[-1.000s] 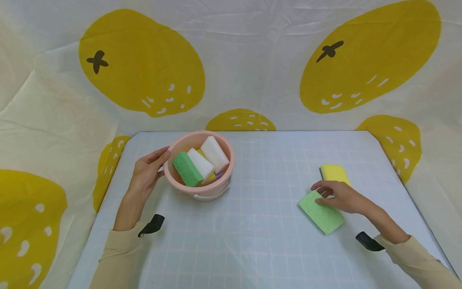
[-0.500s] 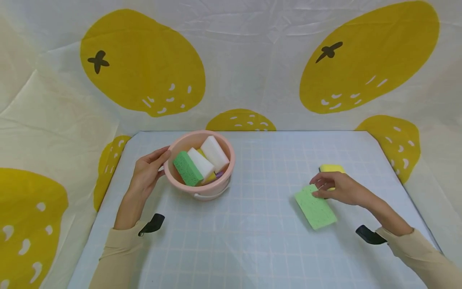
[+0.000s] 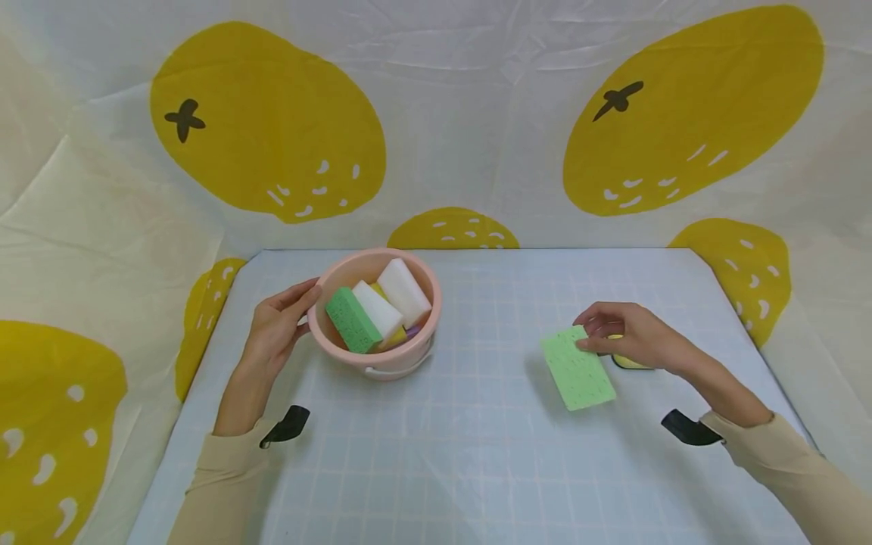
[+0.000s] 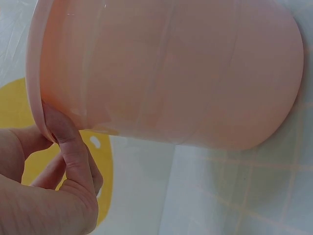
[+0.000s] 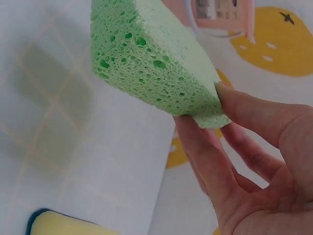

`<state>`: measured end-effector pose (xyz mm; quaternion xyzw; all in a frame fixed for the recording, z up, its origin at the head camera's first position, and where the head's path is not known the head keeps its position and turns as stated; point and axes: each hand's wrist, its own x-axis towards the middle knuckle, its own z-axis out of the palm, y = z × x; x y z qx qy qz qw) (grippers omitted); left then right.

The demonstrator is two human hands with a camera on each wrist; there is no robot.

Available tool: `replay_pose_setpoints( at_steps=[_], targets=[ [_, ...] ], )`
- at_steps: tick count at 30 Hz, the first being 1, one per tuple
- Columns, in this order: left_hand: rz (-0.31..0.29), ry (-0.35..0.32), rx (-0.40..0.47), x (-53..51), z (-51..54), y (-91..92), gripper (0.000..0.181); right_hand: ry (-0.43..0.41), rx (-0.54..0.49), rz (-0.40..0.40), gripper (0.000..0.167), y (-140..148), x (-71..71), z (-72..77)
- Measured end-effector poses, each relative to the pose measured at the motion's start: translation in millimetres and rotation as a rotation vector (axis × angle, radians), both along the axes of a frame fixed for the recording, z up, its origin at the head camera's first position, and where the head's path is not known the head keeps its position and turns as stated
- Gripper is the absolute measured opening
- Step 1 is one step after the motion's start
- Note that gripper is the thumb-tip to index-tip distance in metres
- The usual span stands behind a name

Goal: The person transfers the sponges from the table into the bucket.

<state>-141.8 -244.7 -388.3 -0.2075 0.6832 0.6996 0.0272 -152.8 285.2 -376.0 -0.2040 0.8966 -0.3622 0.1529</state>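
In the head view my right hand pinches a light green sponge by its upper corner. The right wrist view shows this sponge hanging above the table, thumb on one face and fingers on the other, its shadow below. My left hand pinches the rim of a pink bucket on its left side; the left wrist view shows that hand at the rim. Inside the bucket lie a darker green sponge, two white sponges, and partly hidden yellow and purple pieces.
Behind my right hand, a yellow sponge with a dark underside lies on the table, partly covered. A white bucket handle hangs at the front. The pale gridded table meets a fruit-print cloth at the back.
My right hand has lifted the light green sponge off the table and carried it a little left and away from me. My left hand stays at the bucket rim.
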Motion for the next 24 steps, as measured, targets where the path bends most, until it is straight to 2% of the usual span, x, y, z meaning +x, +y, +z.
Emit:
replay_pose_setpoints(
  at_steps=[9,17,24],
  targets=[
    [-0.002,0.014,0.011,1.4,-0.7,-0.7,0.064,-0.057,-0.079,-0.031,0.033,-12,-12.7,12.3],
    [-0.012,0.039,0.024,1.4,-1.2,0.4,0.063,-0.1,-0.157,-0.056,0.035,-26,-18.5,30.9],
    [-0.005,0.025,0.01,1.0,-0.3,0.3,0.062,-0.116,-0.204,-0.05,0.038,-43,-28.0,46.2]
  ],
)
